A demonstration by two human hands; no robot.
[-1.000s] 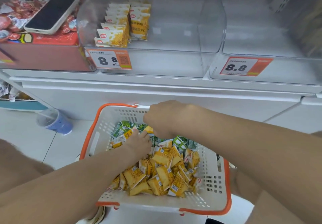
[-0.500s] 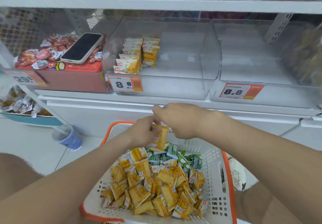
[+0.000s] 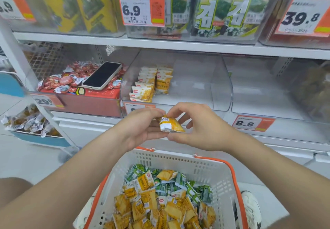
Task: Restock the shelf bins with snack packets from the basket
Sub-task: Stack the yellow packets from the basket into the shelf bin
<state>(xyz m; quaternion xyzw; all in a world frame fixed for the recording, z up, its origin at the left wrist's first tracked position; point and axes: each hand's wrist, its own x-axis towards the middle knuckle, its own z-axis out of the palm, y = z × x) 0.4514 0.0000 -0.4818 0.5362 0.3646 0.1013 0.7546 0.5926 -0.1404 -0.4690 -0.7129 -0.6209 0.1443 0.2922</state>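
Both hands hold one yellow snack packet (image 3: 170, 124) in front of the shelf edge, above the basket. My left hand (image 3: 142, 127) supports it from the left with fingers curled under it. My right hand (image 3: 198, 125) pinches it from the right between thumb and fingers. Below, the white basket (image 3: 210, 173) with orange rim holds several yellow packets (image 3: 160, 209) and green packets (image 3: 171, 186). Straight ahead, a clear shelf bin (image 3: 221, 89) has two short rows of the same yellow packets (image 3: 150, 86) at its left side.
A phone (image 3: 102, 75) lies on red round snacks (image 3: 60, 82) in the bin to the left. Another clear bin (image 3: 278, 93) stands to the right, with an 8.8 price tag (image 3: 250, 122) below. Seaweed packs (image 3: 214, 11) fill the upper shelf. My shoe (image 3: 250, 209) is by the basket.
Both hands came up out of the basket with one yellow packet and now hold it at shelf-edge height. The view tilted upward, bringing the upper shelf into sight.
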